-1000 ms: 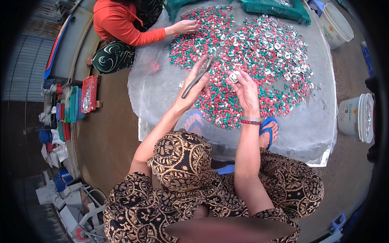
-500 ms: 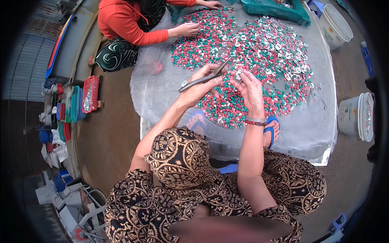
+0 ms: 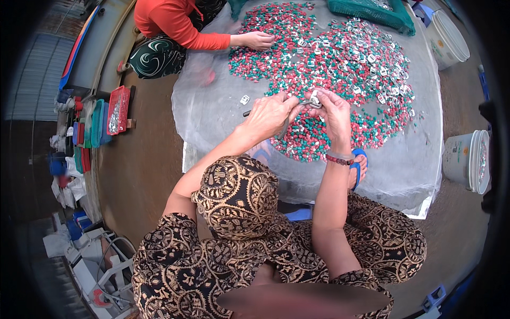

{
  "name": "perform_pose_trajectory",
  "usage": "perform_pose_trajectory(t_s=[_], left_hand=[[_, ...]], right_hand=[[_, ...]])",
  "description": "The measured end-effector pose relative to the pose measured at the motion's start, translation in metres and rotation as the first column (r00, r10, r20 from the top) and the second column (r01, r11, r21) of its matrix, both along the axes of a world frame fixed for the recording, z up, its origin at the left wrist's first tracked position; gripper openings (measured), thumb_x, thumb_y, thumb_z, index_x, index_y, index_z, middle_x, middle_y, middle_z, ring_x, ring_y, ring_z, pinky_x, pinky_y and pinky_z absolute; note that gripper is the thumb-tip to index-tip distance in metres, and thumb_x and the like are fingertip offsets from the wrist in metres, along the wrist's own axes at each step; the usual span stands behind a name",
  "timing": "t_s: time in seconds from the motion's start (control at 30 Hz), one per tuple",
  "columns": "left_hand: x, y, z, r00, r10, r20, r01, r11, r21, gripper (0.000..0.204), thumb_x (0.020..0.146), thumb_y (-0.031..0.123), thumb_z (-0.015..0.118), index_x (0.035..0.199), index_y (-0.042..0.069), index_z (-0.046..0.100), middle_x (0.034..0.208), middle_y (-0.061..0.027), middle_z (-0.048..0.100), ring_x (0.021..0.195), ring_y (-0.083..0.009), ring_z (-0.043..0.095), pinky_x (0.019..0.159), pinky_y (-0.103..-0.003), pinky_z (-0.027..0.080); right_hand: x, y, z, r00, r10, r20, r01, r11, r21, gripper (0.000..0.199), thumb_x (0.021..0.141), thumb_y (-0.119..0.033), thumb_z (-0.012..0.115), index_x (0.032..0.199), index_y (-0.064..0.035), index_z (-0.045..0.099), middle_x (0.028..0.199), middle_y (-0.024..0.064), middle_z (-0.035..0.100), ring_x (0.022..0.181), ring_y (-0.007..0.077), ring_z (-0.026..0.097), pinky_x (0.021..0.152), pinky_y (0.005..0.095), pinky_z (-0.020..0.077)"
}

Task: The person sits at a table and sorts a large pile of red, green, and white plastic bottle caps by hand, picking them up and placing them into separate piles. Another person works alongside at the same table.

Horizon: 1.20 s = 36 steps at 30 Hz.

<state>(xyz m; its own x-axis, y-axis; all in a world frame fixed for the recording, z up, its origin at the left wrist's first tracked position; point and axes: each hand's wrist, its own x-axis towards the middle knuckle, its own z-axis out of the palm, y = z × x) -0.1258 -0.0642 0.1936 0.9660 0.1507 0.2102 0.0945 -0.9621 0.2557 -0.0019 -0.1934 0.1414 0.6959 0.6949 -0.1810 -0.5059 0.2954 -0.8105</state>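
Note:
My left hand (image 3: 271,116) is wrapped round a grey metal plier-like tool (image 3: 285,129), most of it hidden by the fingers. The tool's tip meets a small silver-white buckle-like piece (image 3: 315,99). My right hand (image 3: 337,112) pinches that piece between thumb and fingers. Below both hands spreads a heap of small red, green and white pellets (image 3: 305,139). Many more buckle-like pieces (image 3: 383,70) are mixed into the heap's right side. One loose piece (image 3: 244,99) lies on the pale sheet (image 3: 204,114), left of my left hand.
Across at the upper left, a co-worker in a red sleeve (image 3: 215,41) has a hand (image 3: 260,40) over the pellets. A green net tray (image 3: 372,16) sits at the back. White buckets (image 3: 461,154) stand on the right. Red and teal baskets (image 3: 118,111) are at the left.
The tool's tip, earlier pointing up and away, is now against the piece. My hands have come together. One of the co-worker's hands has left the view. The whole view has shifted slightly.

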Motion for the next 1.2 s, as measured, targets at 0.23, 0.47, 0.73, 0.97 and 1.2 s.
perform_pose_trajectory(t_s=[0.23,0.47,0.73,0.97,1.2], left_hand=[[0.000,0.002,-0.005,0.995,0.064,-0.078,-0.056,0.994,0.096,0.023,0.089,0.029,0.055,0.089,0.006,0.057,0.072,-0.0169,0.058,0.059,-0.0350,0.061,0.049,-0.044,0.047],[-0.006,0.006,-0.009,0.992,0.081,-0.100,-0.070,0.992,0.107,0.025,0.089,0.031,0.053,0.088,0.006,0.057,0.070,-0.0171,0.059,0.056,-0.0346,0.061,0.049,-0.045,0.047],[-0.015,0.018,-0.022,0.965,0.044,-0.260,-0.062,0.996,-0.063,0.030,0.092,0.033,0.049,0.086,0.005,0.057,0.071,-0.0173,0.060,0.062,-0.0370,0.060,0.056,-0.047,0.046],[-0.036,0.018,-0.043,0.939,0.064,-0.337,-0.226,0.855,-0.467,0.029,0.094,0.032,0.047,0.095,0.006,0.059,0.072,-0.0184,0.060,0.072,-0.0390,0.059,0.062,-0.045,0.045],[-0.039,0.019,-0.046,0.962,0.096,-0.257,-0.153,0.965,-0.213,0.027,0.092,0.032,0.048,0.095,0.008,0.059,0.070,-0.0186,0.063,0.067,-0.0381,0.061,0.059,-0.049,0.046]], right_hand=[[-0.012,0.012,-0.001,0.991,-0.064,0.114,0.076,0.991,-0.109,0.024,0.089,-0.009,0.057,0.105,0.0095,0.060,0.087,0.0130,0.067,0.066,0.0149,0.065,0.055,0.0230,0.0546],[-0.027,0.027,-0.008,0.975,-0.057,0.216,0.094,0.982,-0.162,0.023,0.090,-0.009,0.055,0.105,0.0093,0.059,0.087,0.0137,0.066,0.066,0.0156,0.065,0.058,0.0242,0.0561],[-0.031,0.029,-0.039,0.998,-0.022,-0.062,0.017,0.997,-0.080,0.018,0.090,-0.005,0.051,0.098,0.0076,0.061,0.083,0.0124,0.065,0.069,0.0183,0.065,0.058,0.0274,0.0573],[-0.036,0.023,-0.092,0.979,-0.051,-0.198,0.007,0.975,-0.220,0.019,0.090,-0.007,0.048,0.096,0.0101,0.054,0.080,0.0175,0.062,0.060,0.0227,0.063,0.048,0.0313,0.0559],[-0.040,0.025,-0.098,0.954,-0.002,-0.299,0.004,1.000,0.004,0.021,0.093,-0.008,0.047,0.104,0.0095,0.054,0.089,0.0173,0.064,0.079,0.0252,0.066,0.075,0.0371,0.0586]])
